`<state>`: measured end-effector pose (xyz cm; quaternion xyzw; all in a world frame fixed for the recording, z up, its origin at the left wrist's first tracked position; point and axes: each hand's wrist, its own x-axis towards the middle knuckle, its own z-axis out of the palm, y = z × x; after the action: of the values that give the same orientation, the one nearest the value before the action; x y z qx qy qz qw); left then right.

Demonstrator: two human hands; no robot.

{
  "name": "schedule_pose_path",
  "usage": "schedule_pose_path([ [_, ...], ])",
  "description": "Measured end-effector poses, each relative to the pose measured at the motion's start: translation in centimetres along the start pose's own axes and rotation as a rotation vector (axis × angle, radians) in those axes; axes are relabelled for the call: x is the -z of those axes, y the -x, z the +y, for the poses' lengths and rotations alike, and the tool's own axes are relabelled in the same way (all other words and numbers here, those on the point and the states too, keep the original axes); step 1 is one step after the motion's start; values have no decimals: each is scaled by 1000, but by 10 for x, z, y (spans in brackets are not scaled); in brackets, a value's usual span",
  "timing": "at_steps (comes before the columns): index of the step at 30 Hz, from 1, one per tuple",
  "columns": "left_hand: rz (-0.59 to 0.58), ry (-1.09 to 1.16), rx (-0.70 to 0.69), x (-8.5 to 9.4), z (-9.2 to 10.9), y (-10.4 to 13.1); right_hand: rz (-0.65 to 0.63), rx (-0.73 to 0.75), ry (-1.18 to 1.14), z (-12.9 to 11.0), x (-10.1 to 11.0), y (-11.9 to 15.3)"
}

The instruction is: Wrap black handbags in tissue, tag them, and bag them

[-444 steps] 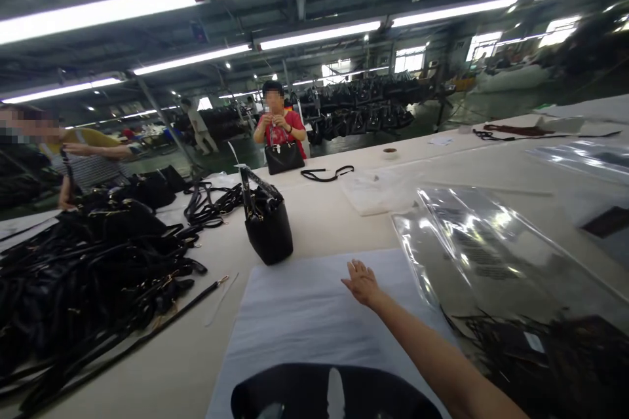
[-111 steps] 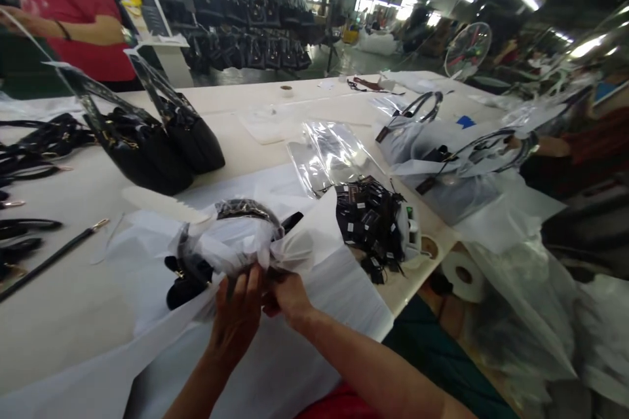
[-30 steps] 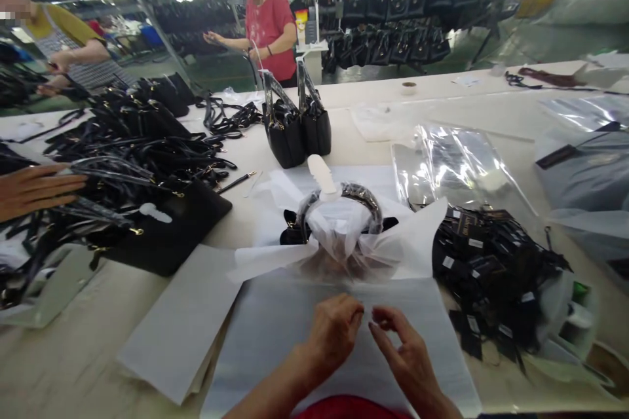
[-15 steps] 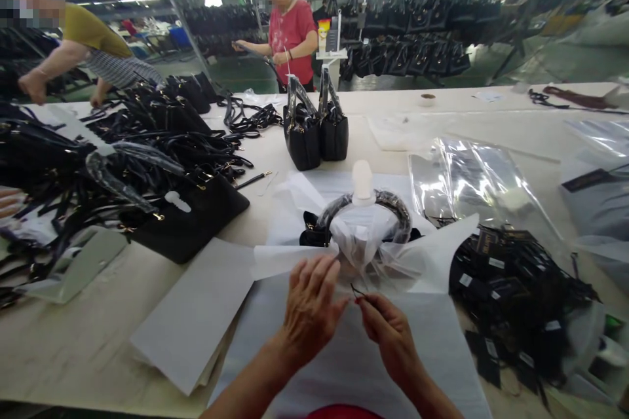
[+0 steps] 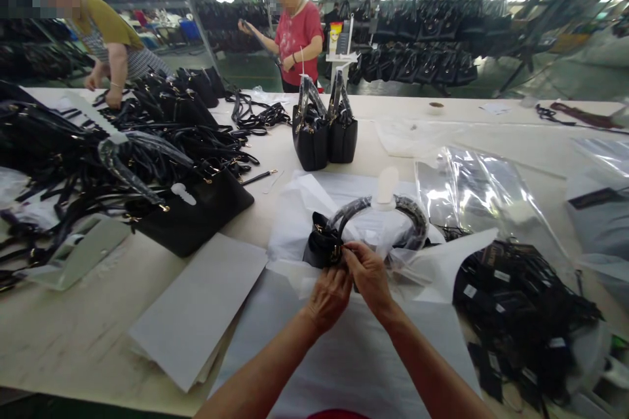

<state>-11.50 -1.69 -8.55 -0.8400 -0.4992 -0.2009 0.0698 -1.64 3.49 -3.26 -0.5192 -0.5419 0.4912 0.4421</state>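
A black handbag (image 5: pixel 320 245) lies on white wrapping sheets in front of me, its looped handle (image 5: pixel 354 208) covered in clear film. White tissue and a pale paper piece (image 5: pixel 386 188) sit at the handle. My left hand (image 5: pixel 330 296) is closed at the near edge of the bag, fingers curled against it below the gold fitting (image 5: pixel 337 251). Beside it, my right hand (image 5: pixel 367 273) pinches at the handle's base; the thin black cord it held earlier is mostly hidden by the fingers. A small dark piece shows below the right fingers.
Two black handbags (image 5: pixel 324 137) stand farther back. Black straps and bags heap up on the left, near a stack of white sheets (image 5: pixel 201 311). Black tags (image 5: pixel 525 314) and clear plastic bags (image 5: pixel 484 190) lie right. Two people stand across the table.
Both hands have moved forward to the handle's base, and my left fingers have curled in. More of the bag's left end is uncovered. The view has shifted slightly.
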Motion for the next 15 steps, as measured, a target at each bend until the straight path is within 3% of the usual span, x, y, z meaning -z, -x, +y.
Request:
schedule_pose_path([
  [2, 14, 141, 89, 13, -3, 1, -65, 19, 53, 3, -4, -8],
  [7, 213, 381, 371, 52, -35, -12, -162, -14, 76, 7, 0, -17],
  [9, 103, 401, 399, 60, -48, -27, -183, -23, 89, 7, 2, -19],
  [13, -248, 393, 414, 67, -64, -58, -237, -31, 130, 4, 5, -23],
  [15, -332, 392, 404, 69, -67, -67, -257, -22, 143, 2, 6, -24],
])
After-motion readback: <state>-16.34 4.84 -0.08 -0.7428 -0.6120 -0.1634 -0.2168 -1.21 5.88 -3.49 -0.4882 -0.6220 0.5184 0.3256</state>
